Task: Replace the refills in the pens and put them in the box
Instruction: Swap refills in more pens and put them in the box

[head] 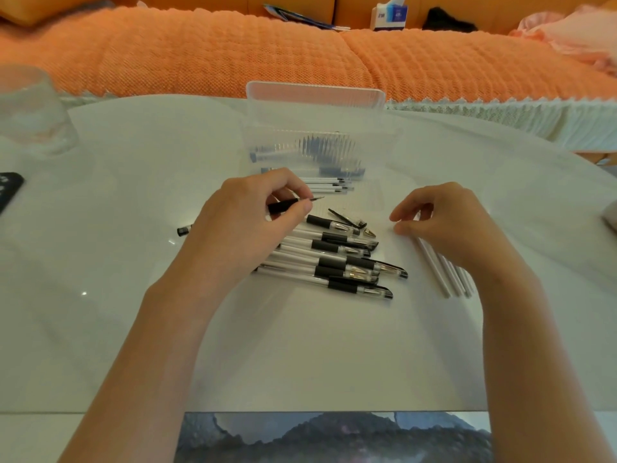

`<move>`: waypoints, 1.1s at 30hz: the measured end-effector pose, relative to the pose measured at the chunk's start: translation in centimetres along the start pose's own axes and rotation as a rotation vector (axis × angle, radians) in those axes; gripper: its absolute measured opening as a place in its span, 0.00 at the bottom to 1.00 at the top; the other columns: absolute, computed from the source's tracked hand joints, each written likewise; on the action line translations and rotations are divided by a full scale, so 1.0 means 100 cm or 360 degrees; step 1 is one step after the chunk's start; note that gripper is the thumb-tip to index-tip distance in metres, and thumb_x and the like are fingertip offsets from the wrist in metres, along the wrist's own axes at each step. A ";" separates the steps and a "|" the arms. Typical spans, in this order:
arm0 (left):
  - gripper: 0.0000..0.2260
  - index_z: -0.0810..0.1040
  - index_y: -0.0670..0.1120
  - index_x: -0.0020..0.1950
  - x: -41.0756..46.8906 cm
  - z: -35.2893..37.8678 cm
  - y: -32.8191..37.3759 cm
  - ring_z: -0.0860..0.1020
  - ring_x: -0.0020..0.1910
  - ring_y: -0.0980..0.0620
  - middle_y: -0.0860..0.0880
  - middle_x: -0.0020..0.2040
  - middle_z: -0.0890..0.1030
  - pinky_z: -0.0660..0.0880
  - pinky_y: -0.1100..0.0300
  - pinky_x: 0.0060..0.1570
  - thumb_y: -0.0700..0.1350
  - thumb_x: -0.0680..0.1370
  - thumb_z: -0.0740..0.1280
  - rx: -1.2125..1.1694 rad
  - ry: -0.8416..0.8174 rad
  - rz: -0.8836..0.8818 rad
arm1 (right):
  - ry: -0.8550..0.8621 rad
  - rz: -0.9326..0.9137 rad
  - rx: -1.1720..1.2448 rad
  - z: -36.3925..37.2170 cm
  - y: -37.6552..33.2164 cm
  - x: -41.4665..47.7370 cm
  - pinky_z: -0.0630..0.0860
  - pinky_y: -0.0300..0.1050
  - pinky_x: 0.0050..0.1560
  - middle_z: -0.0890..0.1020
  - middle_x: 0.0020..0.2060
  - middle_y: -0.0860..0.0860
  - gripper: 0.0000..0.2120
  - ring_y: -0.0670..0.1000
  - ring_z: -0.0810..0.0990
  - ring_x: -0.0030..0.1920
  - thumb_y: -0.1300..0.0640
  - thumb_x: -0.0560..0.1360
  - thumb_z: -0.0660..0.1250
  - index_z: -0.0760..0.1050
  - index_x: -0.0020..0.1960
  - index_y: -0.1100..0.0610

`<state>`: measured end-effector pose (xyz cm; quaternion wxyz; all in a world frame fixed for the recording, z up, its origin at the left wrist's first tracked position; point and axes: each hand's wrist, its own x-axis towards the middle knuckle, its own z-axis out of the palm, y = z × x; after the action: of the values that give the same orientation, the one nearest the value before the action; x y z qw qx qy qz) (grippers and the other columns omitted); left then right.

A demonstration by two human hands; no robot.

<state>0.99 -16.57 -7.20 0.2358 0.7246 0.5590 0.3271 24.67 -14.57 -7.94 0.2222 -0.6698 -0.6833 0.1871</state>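
Pen in hand: a slim pen (289, 205) with a black rubber sleeve, held level above the surface (133, 295), its bare writing tip pointing right, just in front of the box.
Left hand: the left hand (247, 225) pinches this pen at the sleeve, fingers (287, 187) curled narrowly round it.
Handling: light, stiff, thin plastic. The smooth barrel is likely slippery, so the rubber sleeve is the best hold. The fine tip looks fragile.
Right hand: the right hand (444, 222) hovers low over the upper ends of the white refills (444, 272), fingers loosely curled. I cannot tell whether it pinches one.
White refills: a few lie side by side, well right of the pens. They are thin and would bend easily, so I would take one near its end.
Pile of pens: the pile of pens (337, 262) lies between the hands, partly under the left wrist, with a loose cap (347, 219) and a metal tip (369, 232) just beside it.
Box: the clear ribbed box (260, 142) stands open behind, with dark pens showing through its wall.
More refills: more refills (329, 187) lie at the foot of the box.
Edges: a glass (30, 108) and a phone (8, 188) sit far left.
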 end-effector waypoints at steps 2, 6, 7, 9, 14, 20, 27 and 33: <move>0.03 0.79 0.57 0.48 0.000 0.000 -0.001 0.75 0.40 0.62 0.59 0.40 0.79 0.64 0.73 0.34 0.51 0.76 0.67 0.0008 -0.0012 -0.0004 | 0.0012 -0.0043 0.0076 0.000 -0.003 -0.001 0.65 0.24 0.32 0.77 0.33 0.44 0.04 0.44 0.71 0.34 0.62 0.70 0.72 0.82 0.42 0.54; 0.03 0.79 0.57 0.48 0.000 0.001 -0.001 0.75 0.43 0.64 0.59 0.41 0.80 0.64 0.79 0.36 0.50 0.76 0.67 -0.0023 -0.0031 -0.0006 | -0.0139 -0.0112 0.0080 0.007 -0.011 -0.002 0.67 0.28 0.34 0.77 0.34 0.42 0.02 0.43 0.72 0.34 0.57 0.70 0.74 0.82 0.41 0.52; 0.03 0.79 0.57 0.48 0.000 0.001 -0.001 0.76 0.44 0.63 0.59 0.42 0.80 0.64 0.79 0.37 0.50 0.76 0.67 -0.0025 -0.0041 -0.0008 | -0.0160 -0.0109 0.0059 0.010 -0.011 -0.001 0.67 0.32 0.35 0.78 0.34 0.42 0.02 0.43 0.72 0.34 0.55 0.70 0.74 0.82 0.41 0.51; 0.04 0.79 0.57 0.49 0.000 0.001 -0.001 0.76 0.45 0.62 0.58 0.42 0.80 0.65 0.75 0.39 0.49 0.76 0.67 -0.0030 -0.0057 -0.0014 | -0.0175 -0.0085 0.0037 0.014 -0.011 0.000 0.65 0.37 0.35 0.77 0.35 0.41 0.02 0.42 0.71 0.33 0.54 0.70 0.73 0.81 0.41 0.51; 0.04 0.79 0.58 0.48 0.000 0.002 -0.001 0.76 0.45 0.60 0.58 0.42 0.81 0.69 0.68 0.42 0.49 0.76 0.67 -0.0055 -0.0061 -0.0011 | -0.0197 -0.0100 0.0037 0.017 -0.012 0.001 0.63 0.35 0.33 0.77 0.35 0.42 0.03 0.43 0.70 0.32 0.55 0.70 0.73 0.81 0.43 0.52; 0.04 0.79 0.57 0.50 0.001 0.003 -0.002 0.76 0.44 0.63 0.58 0.42 0.81 0.69 0.69 0.44 0.50 0.76 0.67 -0.0064 -0.0062 -0.0008 | -0.0149 -0.0133 0.0074 0.014 -0.013 0.000 0.68 0.33 0.36 0.80 0.38 0.43 0.01 0.42 0.75 0.38 0.57 0.72 0.72 0.80 0.42 0.52; 0.04 0.79 0.54 0.47 0.001 0.004 0.002 0.75 0.41 0.70 0.59 0.40 0.81 0.65 0.80 0.39 0.50 0.73 0.70 -0.0069 -0.0052 -0.0003 | -0.0067 -0.0289 0.0616 0.011 -0.029 -0.004 0.73 0.32 0.39 0.82 0.36 0.47 0.03 0.39 0.77 0.35 0.59 0.70 0.73 0.80 0.43 0.54; 0.04 0.79 0.54 0.46 0.001 0.005 0.002 0.75 0.41 0.69 0.59 0.39 0.80 0.64 0.81 0.39 0.49 0.73 0.71 -0.0043 -0.0065 0.0025 | -0.0113 -0.0374 0.0775 0.015 -0.040 -0.003 0.77 0.35 0.46 0.83 0.39 0.49 0.06 0.45 0.80 0.40 0.63 0.70 0.73 0.79 0.43 0.54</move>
<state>1.48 -16.49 -7.34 0.2543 0.7322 0.5439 0.3215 20.49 -14.98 -7.00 0.3729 -0.5058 -0.6986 0.3422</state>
